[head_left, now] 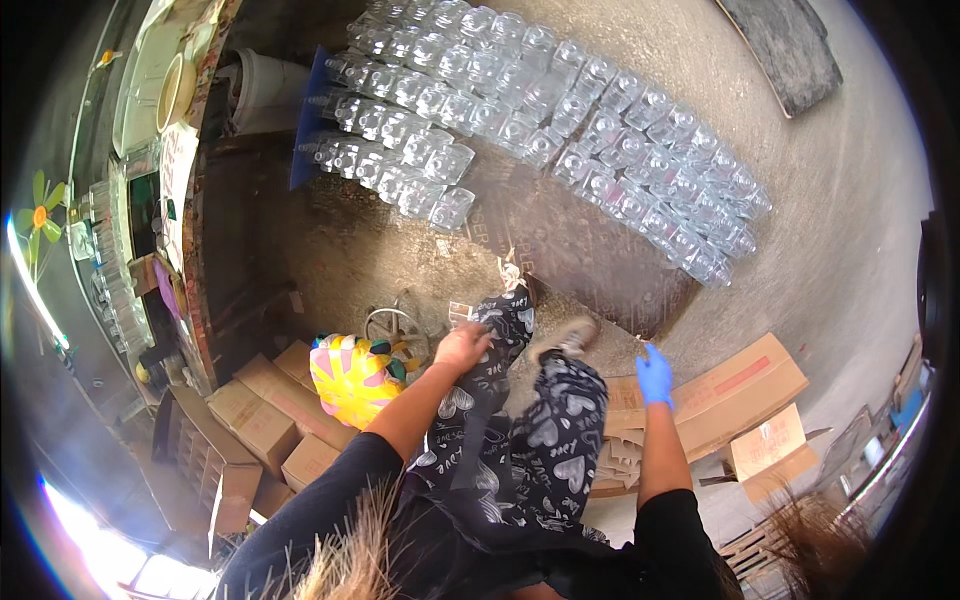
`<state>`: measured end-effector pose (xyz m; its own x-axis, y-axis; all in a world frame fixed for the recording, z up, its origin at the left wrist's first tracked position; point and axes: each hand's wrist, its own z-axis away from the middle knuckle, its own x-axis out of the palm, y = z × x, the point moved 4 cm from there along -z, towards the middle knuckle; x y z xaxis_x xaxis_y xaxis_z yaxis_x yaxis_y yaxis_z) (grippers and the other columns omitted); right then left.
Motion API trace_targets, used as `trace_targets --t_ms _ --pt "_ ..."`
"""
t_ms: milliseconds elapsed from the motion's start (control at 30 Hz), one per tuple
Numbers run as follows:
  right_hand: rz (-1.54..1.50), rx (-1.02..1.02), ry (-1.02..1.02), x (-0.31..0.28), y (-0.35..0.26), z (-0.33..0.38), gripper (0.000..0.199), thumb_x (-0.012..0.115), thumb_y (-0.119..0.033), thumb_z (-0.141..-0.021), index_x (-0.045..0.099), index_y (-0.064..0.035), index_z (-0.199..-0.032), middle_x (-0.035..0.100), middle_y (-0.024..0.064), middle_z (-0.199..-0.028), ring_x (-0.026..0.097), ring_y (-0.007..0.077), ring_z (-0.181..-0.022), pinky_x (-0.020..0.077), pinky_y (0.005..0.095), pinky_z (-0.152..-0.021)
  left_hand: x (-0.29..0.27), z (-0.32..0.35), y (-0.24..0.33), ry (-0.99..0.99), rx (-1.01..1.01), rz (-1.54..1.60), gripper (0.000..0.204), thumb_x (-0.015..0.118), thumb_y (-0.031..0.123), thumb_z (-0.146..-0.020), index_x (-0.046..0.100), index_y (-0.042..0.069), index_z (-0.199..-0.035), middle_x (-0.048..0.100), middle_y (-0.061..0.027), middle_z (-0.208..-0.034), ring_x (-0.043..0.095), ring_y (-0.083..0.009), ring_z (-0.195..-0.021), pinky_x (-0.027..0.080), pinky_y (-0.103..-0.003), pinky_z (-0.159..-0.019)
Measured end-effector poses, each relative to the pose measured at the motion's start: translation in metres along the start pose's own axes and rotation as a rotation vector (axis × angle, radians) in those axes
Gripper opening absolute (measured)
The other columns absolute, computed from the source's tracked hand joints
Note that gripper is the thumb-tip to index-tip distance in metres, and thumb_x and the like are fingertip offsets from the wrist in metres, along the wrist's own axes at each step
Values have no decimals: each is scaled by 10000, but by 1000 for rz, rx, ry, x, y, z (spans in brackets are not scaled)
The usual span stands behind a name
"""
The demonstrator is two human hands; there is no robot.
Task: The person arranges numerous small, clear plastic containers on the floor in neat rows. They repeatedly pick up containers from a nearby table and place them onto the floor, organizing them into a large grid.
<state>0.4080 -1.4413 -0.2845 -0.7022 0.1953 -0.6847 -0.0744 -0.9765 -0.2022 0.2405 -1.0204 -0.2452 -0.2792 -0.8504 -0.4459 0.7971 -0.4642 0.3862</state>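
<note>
Concrete floor; clear bottles in rows ahead. Long carton near the gloved right hand. Looks like a mid-stride step; any grasp from here calls for bending and reaching down. Right fingers extended, grip can't tell. Left hand over patterned trousers, fingers partly hidden, grip can't tell. Small card-like piece just beyond: held or loose, unclear.
</note>
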Motion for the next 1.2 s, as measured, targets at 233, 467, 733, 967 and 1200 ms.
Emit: trace_targets --t_ms 233,467,733,967,1200 --pt "-213 -613 143 14 -300 -82 397 653 -214 -862 592 -120 -1242 658 193 -1045 628 382 -957 507 449 -821 -158 -87 -48 616 215 98 270 671 120 -828 637 36 -1082 635 -174 -925 645 -320 -820 525 -406 -729" --pt "-78 -693 188 75 -513 -147 537 693 -252 -837 525 -161 -1340 656 167 -961 645 352 -870 515 442 -747 -267 -262 -36 708 390 -4 429 718 80 -788 586 126 -1193 546 -178 -1108 608 -329 -955 527 -404 -787" --pt "34 -526 289 141 -554 -199 485 717 -336 -806 574 -146 -1229 681 122 -905 665 311 -782 498 433 -698 -253 -347 -41 388 427 -137 384 709 91 -771 600 149 -1135 550 -131 -1153 628 -373 -945 528 -457 -794" --pt "4 -616 453 150 -551 -205 323 694 -265 -821 624 -152 -1116 652 87 -809 642 279 -721 469 424 -668 -265 -351 -41 456 481 -57 309 735 68 -746 633 106 -1035 576 -130 -1001 631 -364 -819 523 -441 -715" --pt "-35 -646 465 138 -556 -208 310 688 -223 -827 639 -162 -1127 639 88 -767 633 289 -708 473 414 -669 -272 -351 -40 454 484 -64 322 742 54 -732 637 95 -1033 572 -126 -947 626 -348 -787 517 -433 -702"
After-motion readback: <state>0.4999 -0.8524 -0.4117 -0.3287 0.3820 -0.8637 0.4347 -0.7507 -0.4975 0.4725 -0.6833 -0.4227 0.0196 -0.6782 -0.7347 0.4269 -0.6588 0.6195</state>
